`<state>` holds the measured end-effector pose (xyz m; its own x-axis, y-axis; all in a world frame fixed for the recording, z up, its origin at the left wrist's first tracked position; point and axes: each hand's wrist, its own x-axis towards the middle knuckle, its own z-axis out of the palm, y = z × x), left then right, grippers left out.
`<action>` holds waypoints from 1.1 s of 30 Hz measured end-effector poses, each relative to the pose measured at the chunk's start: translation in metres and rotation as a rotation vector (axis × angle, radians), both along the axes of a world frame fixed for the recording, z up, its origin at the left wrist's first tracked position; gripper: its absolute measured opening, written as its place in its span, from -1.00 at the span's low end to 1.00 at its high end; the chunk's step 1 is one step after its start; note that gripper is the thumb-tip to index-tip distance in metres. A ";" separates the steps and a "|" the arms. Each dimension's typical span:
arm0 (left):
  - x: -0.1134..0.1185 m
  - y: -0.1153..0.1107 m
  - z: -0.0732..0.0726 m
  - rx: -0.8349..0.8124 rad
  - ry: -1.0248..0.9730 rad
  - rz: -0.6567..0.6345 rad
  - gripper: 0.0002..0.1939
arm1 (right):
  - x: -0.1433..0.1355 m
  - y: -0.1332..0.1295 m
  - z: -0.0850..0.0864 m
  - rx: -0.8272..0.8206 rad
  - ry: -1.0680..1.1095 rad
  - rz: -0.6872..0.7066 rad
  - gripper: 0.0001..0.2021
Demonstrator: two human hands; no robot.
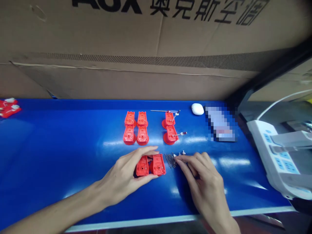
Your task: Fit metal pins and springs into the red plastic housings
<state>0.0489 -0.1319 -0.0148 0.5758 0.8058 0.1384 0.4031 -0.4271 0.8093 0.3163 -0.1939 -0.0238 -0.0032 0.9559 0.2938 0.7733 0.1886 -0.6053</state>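
Note:
My left hand (126, 174) is wrapped round two red plastic parts, a left one (142, 166) and a right one (158, 165), side by side near the table's front. The fingers and thumb of my right hand (204, 182) are pinched at a small metal piece (175, 156), beside a row of thin metal pins (169, 160). Four red parts (142, 135) form a block behind my left hand. To their right, two more red parts (172, 134) have metal pieces (181, 133) sticking out.
A thin screwdriver-like tool (161, 111) lies at the back, with a white case (197, 109) and a blurred phone (220, 123) to its right. A white power strip (278, 159) is at the far right, red-and-white pieces (9, 108) far left. Cardboard (122, 39) stands behind the blue table (60, 146).

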 end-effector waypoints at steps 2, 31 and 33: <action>0.000 0.000 0.000 0.000 0.011 0.005 -0.25 | 0.004 0.000 -0.005 0.014 -0.020 0.043 -0.83; 0.000 0.000 -0.001 -0.007 0.001 -0.007 -0.26 | 0.007 0.002 -0.003 0.046 -0.092 0.136 -0.74; 0.000 0.000 -0.001 -0.004 0.002 -0.007 -0.26 | 0.007 0.002 0.002 0.057 -0.077 0.123 -0.75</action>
